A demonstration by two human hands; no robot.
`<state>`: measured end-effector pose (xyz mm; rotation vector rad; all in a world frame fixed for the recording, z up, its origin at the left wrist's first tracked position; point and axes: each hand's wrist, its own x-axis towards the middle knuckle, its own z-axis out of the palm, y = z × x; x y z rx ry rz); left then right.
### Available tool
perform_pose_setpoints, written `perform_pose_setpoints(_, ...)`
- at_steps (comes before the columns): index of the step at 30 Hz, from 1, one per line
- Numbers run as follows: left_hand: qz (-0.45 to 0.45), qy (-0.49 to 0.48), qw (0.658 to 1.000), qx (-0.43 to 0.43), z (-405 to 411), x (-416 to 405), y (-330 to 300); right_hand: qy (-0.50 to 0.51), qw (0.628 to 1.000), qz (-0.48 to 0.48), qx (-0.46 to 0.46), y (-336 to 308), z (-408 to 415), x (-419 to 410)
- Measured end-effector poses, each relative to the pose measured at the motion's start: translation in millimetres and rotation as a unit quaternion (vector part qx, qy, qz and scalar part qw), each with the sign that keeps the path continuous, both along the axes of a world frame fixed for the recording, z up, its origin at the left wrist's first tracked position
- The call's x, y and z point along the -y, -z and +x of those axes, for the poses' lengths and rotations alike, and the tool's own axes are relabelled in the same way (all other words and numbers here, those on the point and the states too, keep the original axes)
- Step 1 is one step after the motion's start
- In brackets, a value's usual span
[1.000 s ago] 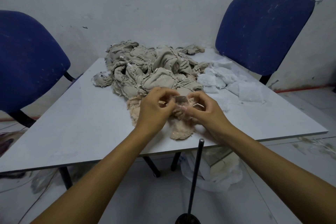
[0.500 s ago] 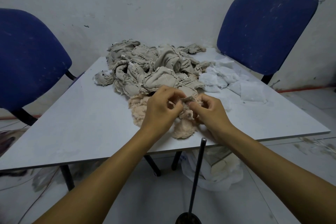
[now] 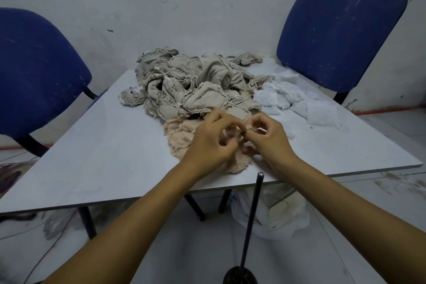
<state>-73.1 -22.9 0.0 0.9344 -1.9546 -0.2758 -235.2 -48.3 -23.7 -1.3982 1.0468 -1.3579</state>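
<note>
A heap of grey-beige frayed cloth pieces [image 3: 196, 85] lies at the back middle of the white table [image 3: 110, 145]. In front of it sits a peach-coloured fluffy cloth [image 3: 182, 134]. Over that cloth my left hand [image 3: 212, 143] and my right hand [image 3: 267, 138] meet, fingers curled, both pinching a small pale scrap [image 3: 242, 128] between their fingertips. What the scrap is exactly stays hidden by the fingers.
White gauzy cloth pieces [image 3: 299, 101] lie at the back right. Blue chairs stand at the left [image 3: 34, 76] and right [image 3: 341, 32] against the wall. A black rod on a round base [image 3: 252, 219] rises near the table's front edge. A plastic bag [image 3: 272, 214] lies underneath.
Both hands stay together over the peach cloth, and their fingers have shifted. A dark flat piece seen between the fingers a second ago is out of sight now.
</note>
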Motion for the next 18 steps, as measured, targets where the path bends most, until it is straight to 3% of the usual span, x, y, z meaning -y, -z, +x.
perform_pose_setpoints(4,0.169,0.003,0.976,-0.137,2.5,7.1,-6.7,-0.005,1.000,-0.027,-0.007,0.0,-1.0,-3.0)
perform_pose_setpoints(9,0.329,0.042,0.913,-0.239,5.8,10.6,-9.2,0.011,0.991,-0.094,-0.093,0.0,1.1,-7.7)
perform_pose_setpoints(11,0.348,0.050,0.900,-0.257,7.2,10.6,-11.5,0.021,0.989,-0.096,-0.109,0.1,0.7,-6.5)
perform_pose_setpoints(14,0.351,0.049,0.909,-0.219,8.3,10.4,-12.0,0.014,0.989,-0.090,-0.115,-1.4,2.4,-8.3)
perform_pose_setpoints(18,0.346,0.050,0.905,-0.243,6.3,6.2,-11.0,0.038,0.971,-0.144,-0.188,-3.2,3.0,-10.2)
